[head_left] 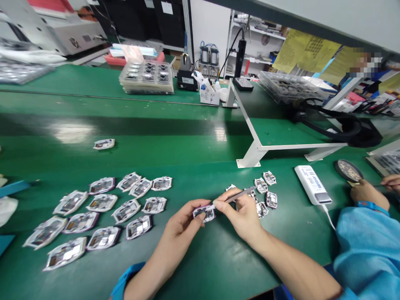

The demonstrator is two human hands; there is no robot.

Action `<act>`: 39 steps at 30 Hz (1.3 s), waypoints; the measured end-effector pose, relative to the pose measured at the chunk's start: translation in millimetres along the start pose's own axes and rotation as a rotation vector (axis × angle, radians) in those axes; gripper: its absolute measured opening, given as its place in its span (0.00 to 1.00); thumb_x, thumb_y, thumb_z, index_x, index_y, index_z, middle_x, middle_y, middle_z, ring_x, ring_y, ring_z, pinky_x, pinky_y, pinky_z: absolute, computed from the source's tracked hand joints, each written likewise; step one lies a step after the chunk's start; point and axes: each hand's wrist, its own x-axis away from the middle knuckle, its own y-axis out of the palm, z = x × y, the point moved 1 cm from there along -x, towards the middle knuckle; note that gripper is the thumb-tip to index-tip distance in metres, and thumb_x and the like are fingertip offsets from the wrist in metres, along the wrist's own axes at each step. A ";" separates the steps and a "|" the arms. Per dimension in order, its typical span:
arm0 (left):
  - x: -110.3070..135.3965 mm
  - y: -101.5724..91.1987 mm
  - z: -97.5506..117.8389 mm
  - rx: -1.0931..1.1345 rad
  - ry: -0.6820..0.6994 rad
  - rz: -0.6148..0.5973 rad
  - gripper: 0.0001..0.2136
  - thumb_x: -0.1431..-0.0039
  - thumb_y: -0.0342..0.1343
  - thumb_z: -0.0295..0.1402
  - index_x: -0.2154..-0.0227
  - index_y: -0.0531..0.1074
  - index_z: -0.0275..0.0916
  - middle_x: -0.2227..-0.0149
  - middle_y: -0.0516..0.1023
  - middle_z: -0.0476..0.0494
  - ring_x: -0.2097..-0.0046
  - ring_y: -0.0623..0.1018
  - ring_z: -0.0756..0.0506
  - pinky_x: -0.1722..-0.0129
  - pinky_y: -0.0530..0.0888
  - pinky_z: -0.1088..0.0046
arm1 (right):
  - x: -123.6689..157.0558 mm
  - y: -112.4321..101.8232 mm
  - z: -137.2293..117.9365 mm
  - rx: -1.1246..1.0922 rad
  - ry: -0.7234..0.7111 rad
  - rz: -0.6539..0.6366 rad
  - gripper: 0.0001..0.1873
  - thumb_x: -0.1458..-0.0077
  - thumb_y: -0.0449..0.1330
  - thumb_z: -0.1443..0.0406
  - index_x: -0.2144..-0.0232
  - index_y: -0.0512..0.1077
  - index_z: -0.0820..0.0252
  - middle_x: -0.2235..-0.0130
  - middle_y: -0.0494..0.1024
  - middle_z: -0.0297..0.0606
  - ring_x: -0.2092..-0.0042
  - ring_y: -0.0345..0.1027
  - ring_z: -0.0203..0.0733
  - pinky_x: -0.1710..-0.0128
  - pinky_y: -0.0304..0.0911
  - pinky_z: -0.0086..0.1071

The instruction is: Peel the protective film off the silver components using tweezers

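Observation:
My left hand pinches a small white-framed module just above the green table. My right hand is closed on metal tweezers, and their tip touches the top of that module. Just right of my hands lies a small cluster of several similar modules. To the left, several more modules are laid out in rows on the table, with a single one farther back.
A white device with a cable lies to the right. Beside it a co-worker in a blue sleeve works over a dark round dish. A white shelf stand, stacked trays and a bottle holder stand behind.

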 end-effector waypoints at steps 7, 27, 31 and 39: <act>1.7 0.9 4.2 0.011 0.001 0.027 0.11 0.46 0.60 0.38 0.61 0.78 0.41 0.70 0.77 0.48 0.70 0.72 0.47 0.69 0.70 0.73 | -0.7 -1.4 -0.2 0.030 -0.017 -0.002 0.04 0.49 0.68 0.64 0.72 0.75 0.57 0.71 0.82 0.35 0.68 0.75 0.41 0.65 0.69 0.35; 2.7 0.3 4.3 0.033 -0.001 0.031 0.13 0.46 0.60 0.38 0.59 0.77 0.40 0.70 0.77 0.48 0.70 0.72 0.47 0.68 0.70 0.73 | 2.0 0.7 5.7 -0.094 -0.069 -0.003 0.05 0.49 0.69 0.62 0.71 0.76 0.55 0.69 0.82 0.36 0.65 0.78 0.43 0.62 0.73 0.37; 4.4 0.5 5.2 0.032 -0.003 0.033 0.13 0.45 0.60 0.38 0.59 0.77 0.40 0.70 0.77 0.48 0.70 0.72 0.47 0.68 0.70 0.72 | 2.1 0.6 5.9 -0.099 -0.079 -0.003 0.04 0.49 0.69 0.63 0.71 0.77 0.55 0.69 0.82 0.36 0.65 0.78 0.43 0.62 0.73 0.37; 3.9 0.6 5.4 0.036 -0.001 0.036 0.13 0.46 0.61 0.39 0.59 0.77 0.40 0.70 0.77 0.47 0.70 0.73 0.46 0.69 0.70 0.72 | 2.5 0.9 5.2 -0.101 -0.075 0.005 0.05 0.49 0.69 0.62 0.71 0.76 0.55 0.69 0.82 0.36 0.65 0.78 0.43 0.62 0.73 0.37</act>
